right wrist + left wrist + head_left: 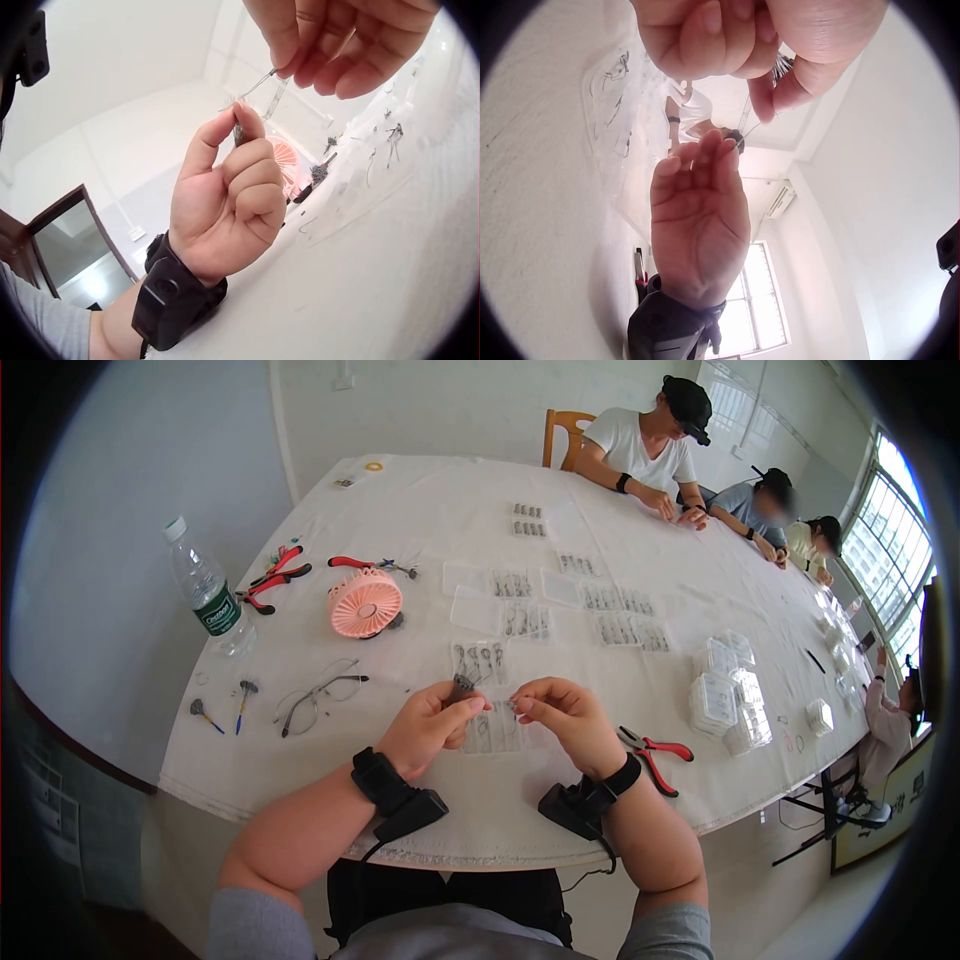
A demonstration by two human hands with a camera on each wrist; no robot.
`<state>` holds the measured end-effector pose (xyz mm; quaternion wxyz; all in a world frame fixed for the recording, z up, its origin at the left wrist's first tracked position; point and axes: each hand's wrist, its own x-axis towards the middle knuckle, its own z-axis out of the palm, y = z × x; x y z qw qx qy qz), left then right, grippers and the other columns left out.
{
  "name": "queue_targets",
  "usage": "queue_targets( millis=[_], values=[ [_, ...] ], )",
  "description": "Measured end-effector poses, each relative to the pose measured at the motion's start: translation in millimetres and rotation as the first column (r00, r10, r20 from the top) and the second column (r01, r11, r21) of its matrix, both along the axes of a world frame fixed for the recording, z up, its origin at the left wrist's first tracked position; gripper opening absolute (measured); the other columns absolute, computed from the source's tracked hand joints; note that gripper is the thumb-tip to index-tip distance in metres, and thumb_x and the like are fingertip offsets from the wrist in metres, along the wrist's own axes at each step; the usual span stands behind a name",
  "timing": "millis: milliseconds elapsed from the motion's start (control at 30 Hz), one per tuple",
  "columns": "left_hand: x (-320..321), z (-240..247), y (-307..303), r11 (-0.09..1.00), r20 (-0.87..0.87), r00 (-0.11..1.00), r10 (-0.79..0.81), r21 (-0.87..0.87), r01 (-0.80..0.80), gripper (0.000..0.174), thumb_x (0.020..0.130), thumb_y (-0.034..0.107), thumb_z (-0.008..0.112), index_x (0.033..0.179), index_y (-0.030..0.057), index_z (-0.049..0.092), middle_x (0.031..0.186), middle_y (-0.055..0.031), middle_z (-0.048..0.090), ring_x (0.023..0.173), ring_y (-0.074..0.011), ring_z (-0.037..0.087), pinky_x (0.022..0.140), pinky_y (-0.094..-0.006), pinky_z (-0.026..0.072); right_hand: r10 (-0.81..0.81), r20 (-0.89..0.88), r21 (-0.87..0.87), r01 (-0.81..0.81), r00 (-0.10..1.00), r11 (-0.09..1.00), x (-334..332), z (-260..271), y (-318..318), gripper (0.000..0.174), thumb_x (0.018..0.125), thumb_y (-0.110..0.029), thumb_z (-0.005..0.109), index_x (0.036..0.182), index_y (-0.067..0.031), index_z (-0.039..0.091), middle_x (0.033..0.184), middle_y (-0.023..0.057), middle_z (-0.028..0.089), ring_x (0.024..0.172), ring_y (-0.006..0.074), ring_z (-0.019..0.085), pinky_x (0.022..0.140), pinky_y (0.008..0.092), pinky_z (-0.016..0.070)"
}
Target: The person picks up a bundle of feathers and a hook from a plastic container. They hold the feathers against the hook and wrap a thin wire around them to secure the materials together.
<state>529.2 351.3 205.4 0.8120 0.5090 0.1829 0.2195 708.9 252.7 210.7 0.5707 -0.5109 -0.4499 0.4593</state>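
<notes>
My left hand (430,728) holds a small bundle of thin grey wires (238,135) between thumb and curled fingers, their tips fanning out at the top. Opposite it, my right hand (572,722) pinches one thin wire piece (260,80) between thumb and forefinger, close above the left fingertips in the right wrist view. Beneath both hands lies a clear compartment tray (508,742) with thin wire pieces in it, partly hidden by the fingers. Just beyond, another clear tray (456,650) contains several dark wire pieces with looped ends.
Red-handled pliers (655,748) lie right of my right hand. Stacked clear boxes (715,700) stand further right. To the left are a pink fan (366,605), eyeglasses (318,690), a water bottle (212,595) and more pliers (268,592). Other people sit along the table.
</notes>
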Motion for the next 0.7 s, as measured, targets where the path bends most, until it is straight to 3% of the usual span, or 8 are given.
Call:
queue_targets(
  millis=[200,300,500,700],
  values=[
    [0.8,3.3,-1.7,1.0,-0.034,0.999,0.027,0.004,-0.027,0.012,0.086,0.013,0.053,0.09,0.0022,0.054,0.054,0.0065,0.031,0.044,-0.0039,0.025,0.044,-0.021,0.0217,-0.001,0.005,-0.001,0.001,1.0,1.0,0.3,-0.5,0.2,0.014,0.083,-0.008,0.057,0.094,0.0014,0.059,0.089,0.0037,0.06,0.08,0.0094,0.053,0.075,0.0232,0.043],
    [0.1,-0.7,-0.1,1.0,-0.014,1.0,0.015,-0.004,-0.015,0.014,0.085,0.016,0.056,0.09,0.0029,0.056,0.06,0.0072,0.039,0.045,-0.002,0.026,0.044,-0.0193,0.0219,-0.002,0.015,0.006,0.002,1.0,1.0,0.2,-0.2,0.0,0.014,0.084,-0.009,0.057,0.093,0.0012,0.059,0.088,0.0049,0.06,0.081,0.0103,0.054,0.076,0.0247,0.0439],
    [-0.2,-1.6,0.4,1.0,-0.014,1.0,0.02,-0.002,-0.02,0.014,0.085,0.016,0.057,0.089,0.003,0.057,0.06,0.0066,0.041,0.045,-0.0019,0.027,0.043,-0.0196,0.0215,0.0,0.009,-0.006,0.0,1.0,1.0,0.0,0.8,-0.5,0.014,0.084,-0.009,0.058,0.093,0.0012,0.059,0.089,0.0047,0.06,0.081,0.0103,0.054,0.075,0.0245,0.0437],
    [0.2,3.4,-1.0,0.999,-0.073,0.997,0.037,0.036,-0.034,0.012,0.086,0.014,0.054,0.089,0.0022,0.055,0.052,0.0065,0.033,0.043,-0.0036,0.026,0.043,-0.0207,0.0214,-0.004,0.012,-0.015,0.004,1.0,1.0,-1.0,2.4,-1.1,0.014,0.084,-0.009,0.057,0.093,0.0016,0.059,0.088,0.0046,0.059,0.08,0.0103,0.053,0.075,0.0241,0.0433]
  ],
)
